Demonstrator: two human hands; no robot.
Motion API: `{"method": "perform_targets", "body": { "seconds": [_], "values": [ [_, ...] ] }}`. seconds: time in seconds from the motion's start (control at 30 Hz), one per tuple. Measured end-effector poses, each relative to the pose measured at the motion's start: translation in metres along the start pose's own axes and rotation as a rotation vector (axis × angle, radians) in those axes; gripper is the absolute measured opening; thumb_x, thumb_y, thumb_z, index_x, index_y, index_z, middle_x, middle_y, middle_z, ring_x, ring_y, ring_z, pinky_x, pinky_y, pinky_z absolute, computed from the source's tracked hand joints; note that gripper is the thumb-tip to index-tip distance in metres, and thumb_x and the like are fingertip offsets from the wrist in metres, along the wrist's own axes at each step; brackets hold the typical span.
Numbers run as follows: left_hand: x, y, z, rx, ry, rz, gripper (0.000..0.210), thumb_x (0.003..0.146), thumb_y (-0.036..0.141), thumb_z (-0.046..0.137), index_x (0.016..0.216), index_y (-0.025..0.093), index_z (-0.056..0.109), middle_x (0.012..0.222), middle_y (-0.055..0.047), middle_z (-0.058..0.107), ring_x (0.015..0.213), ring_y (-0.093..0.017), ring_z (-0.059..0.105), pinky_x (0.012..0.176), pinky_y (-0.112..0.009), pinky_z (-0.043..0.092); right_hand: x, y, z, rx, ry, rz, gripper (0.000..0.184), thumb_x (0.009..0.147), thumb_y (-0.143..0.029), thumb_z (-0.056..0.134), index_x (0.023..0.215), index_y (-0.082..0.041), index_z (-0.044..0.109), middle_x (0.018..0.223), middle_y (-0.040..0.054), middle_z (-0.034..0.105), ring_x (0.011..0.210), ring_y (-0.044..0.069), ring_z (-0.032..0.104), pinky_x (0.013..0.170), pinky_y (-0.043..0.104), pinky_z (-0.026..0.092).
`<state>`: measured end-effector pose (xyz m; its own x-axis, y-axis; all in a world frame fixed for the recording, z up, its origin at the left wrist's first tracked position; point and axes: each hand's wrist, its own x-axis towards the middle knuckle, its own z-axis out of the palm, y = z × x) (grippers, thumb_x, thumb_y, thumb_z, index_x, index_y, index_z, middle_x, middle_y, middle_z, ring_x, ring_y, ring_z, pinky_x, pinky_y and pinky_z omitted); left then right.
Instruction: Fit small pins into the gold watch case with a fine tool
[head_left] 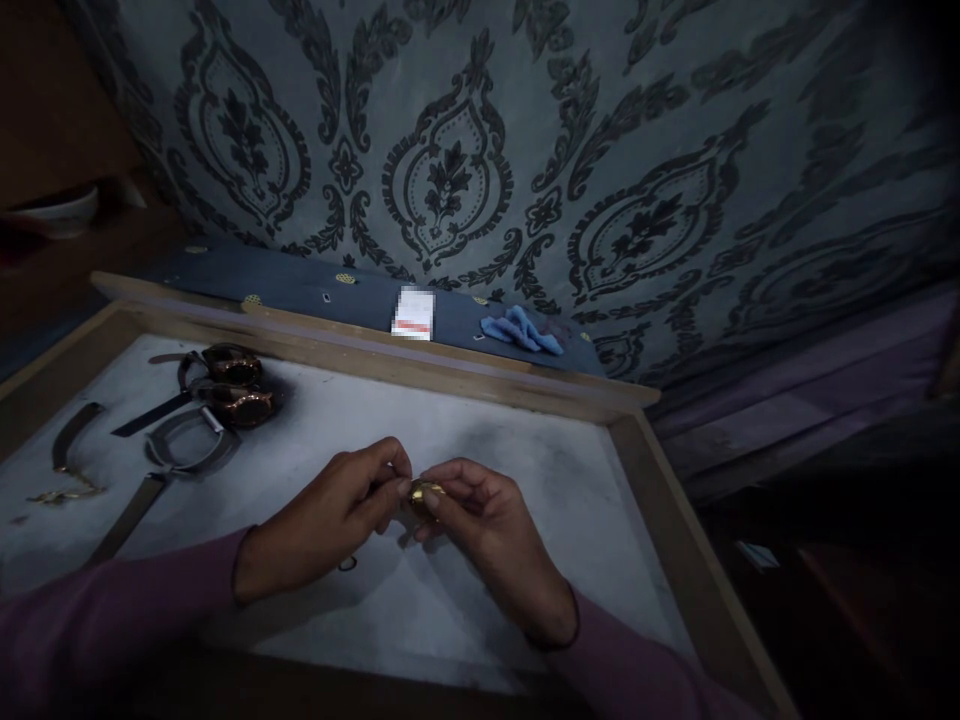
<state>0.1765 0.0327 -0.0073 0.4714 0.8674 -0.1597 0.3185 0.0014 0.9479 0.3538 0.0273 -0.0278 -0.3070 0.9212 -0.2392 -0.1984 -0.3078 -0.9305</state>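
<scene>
Over the middle of a wooden tray with a white base point(555, 470), my two hands meet at a small, round gold watch case point(426, 493). My right hand point(495, 530) grips it between thumb and fingers. At the case's left edge, the thumb and fingers of my left hand point(337, 515) are pinched together; whatever lies between their tips is too small to make out. Below my left hand, a small dark ring point(347, 564) rests on the white base.
Several watches point(236, 400) lie at the tray's left, with a grey strap watch point(187, 440), a loose strap point(129, 515) and a gold piece point(71, 492). Behind the raised wooden rim point(360, 350) are a white packet point(413, 313) and a blue cloth point(521, 328).
</scene>
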Motion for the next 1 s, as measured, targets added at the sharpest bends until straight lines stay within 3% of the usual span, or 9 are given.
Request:
{"method": "perform_targets", "body": {
  "seconds": [0.23, 0.4, 0.7, 1.0],
  "values": [
    [0.0008, -0.0013, -0.0025, 0.06, 0.002, -0.002, 0.016, 0.093, 0.03, 0.042, 0.082, 0.019, 0.046, 0.059, 0.006, 0.051, 0.053, -0.01, 0.045, 0.05, -0.021, 0.034, 0.0004, -0.0012, 0.0007, 0.04, 0.014, 0.018, 0.019, 0.071, -0.03, 0.079, 0.079, -0.016, 0.069, 0.071, 0.0008, 0.072, 0.053, 0.01, 0.064, 0.053, 0.023, 0.054],
    [0.0018, -0.0023, -0.0065, 0.137, 0.045, 0.017, 0.014, 0.093, 0.026, 0.041, 0.081, 0.019, 0.045, 0.058, 0.007, 0.049, 0.053, -0.01, 0.044, 0.053, -0.022, 0.034, 0.0014, -0.0013, 0.0003, 0.124, 0.009, 0.068, 0.018, 0.07, -0.027, 0.08, 0.078, -0.016, 0.07, 0.071, 0.0022, 0.073, 0.064, 0.013, 0.066, 0.054, 0.022, 0.055],
    [0.0003, 0.0011, -0.0064, 0.086, 0.002, 0.054, 0.009, 0.093, 0.027, 0.041, 0.091, 0.02, 0.046, 0.062, 0.006, 0.053, 0.054, -0.01, 0.045, 0.05, -0.02, 0.033, 0.0026, -0.0042, 0.0003, 0.259, -0.048, 0.194, 0.018, 0.071, -0.024, 0.08, 0.082, -0.015, 0.069, 0.071, 0.0021, 0.073, 0.067, 0.014, 0.069, 0.056, 0.021, 0.054],
    [-0.0018, -0.0012, -0.0059, -0.013, -0.032, 0.024, 0.011, 0.094, 0.029, 0.043, 0.091, 0.019, 0.048, 0.063, 0.005, 0.053, 0.055, -0.01, 0.044, 0.05, -0.02, 0.034, 0.0017, -0.004, 0.001, 0.276, -0.078, 0.213, 0.02, 0.071, -0.025, 0.08, 0.083, -0.015, 0.067, 0.073, 0.002, 0.072, 0.069, 0.014, 0.069, 0.057, 0.02, 0.052]
  ]
}}
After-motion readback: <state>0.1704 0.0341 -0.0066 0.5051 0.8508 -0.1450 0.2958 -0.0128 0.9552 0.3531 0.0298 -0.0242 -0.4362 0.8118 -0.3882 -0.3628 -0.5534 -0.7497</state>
